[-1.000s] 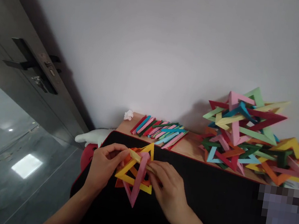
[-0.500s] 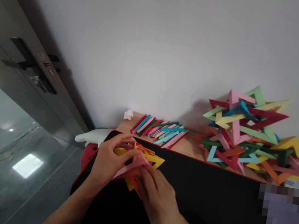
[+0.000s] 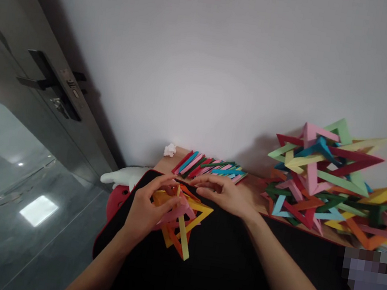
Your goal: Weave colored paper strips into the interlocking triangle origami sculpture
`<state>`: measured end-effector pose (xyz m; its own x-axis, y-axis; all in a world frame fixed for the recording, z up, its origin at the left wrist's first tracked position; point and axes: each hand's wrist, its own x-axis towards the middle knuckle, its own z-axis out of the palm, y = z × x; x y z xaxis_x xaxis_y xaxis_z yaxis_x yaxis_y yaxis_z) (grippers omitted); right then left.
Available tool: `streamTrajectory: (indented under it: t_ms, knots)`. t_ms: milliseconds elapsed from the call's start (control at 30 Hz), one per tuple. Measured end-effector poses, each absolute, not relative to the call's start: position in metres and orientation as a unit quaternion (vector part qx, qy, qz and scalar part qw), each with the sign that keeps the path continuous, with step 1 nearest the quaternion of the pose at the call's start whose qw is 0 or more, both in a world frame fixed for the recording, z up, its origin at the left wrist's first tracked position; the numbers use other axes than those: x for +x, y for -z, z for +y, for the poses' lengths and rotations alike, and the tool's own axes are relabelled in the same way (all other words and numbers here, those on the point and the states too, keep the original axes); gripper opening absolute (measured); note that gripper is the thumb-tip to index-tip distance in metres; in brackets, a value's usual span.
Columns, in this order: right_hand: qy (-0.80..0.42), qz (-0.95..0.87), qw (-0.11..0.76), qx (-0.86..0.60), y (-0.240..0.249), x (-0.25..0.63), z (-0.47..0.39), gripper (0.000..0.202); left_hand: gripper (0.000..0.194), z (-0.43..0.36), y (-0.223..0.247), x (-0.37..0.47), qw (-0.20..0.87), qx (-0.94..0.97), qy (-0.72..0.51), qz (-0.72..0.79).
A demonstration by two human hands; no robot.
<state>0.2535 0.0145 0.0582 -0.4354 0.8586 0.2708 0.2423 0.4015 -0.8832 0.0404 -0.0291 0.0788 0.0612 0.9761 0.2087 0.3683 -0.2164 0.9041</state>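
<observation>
A folded-paper model (image 3: 201, 210) of interlocked yellow, orange and pink pieces is held over the black mat (image 3: 233, 267). A pale yellow strip (image 3: 183, 235) hangs down from its front. My left hand (image 3: 148, 206) pinches the model from the left, thumb and fingers on its upper part. My right hand (image 3: 220, 195) is just above and right of the model, its fingers apart and reaching left, with nothing seen in them. Behind it lies a row of coloured paper strips (image 3: 191, 161) on a wooden surface (image 3: 178, 152).
Finished-looking paper star models (image 3: 322, 159) are heaped at the right against the wall. A crumpled white paper (image 3: 170, 150) lies at the back left. A white object (image 3: 123, 176) and a red one (image 3: 116, 201) stand beside the mat, near the door (image 3: 44, 74).
My right hand has let go of the model and moved up and right towards the strips. The pale yellow strip now shows on the model's front. The view has shifted slightly.
</observation>
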Motion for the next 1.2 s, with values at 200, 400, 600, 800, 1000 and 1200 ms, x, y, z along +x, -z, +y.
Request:
streamTrajectory:
  t_ms: [200,400,600,800,1000,1200]
  knots:
    - [-0.523,-0.693,0.369,-0.333,-0.037,0.237,0.011,0.023,0.044,-0.018,-0.066,0.033,0.376,0.671,-0.443,0.461]
    - [-0.413,-0.757,0.347,-0.37,-0.061,0.233,-0.007,0.02,0.042,0.001,-0.056,0.021,0.479,0.672,-0.454,0.336]
    - [-0.341,-0.791,0.346,-0.372,-0.062,0.237,-0.01,0.024,0.036,0.003,-0.046,0.018,0.471,0.683,-0.447,0.335]
    - [-0.384,-0.79,0.354,-0.321,-0.058,0.238,0.0,0.024,0.019,-0.019,-0.052,0.015,0.204,0.693,-0.499,0.479]
    - [-0.417,-0.784,0.336,-0.315,-0.06,0.234,0.007,0.028,0.019,-0.034,-0.078,0.023,0.419,0.622,-0.407,0.521]
    - [-0.387,-0.803,0.359,-0.277,-0.056,0.233,0.008,0.031,0.03,-0.036,-0.086,0.032,0.536,0.527,-0.38,0.539]
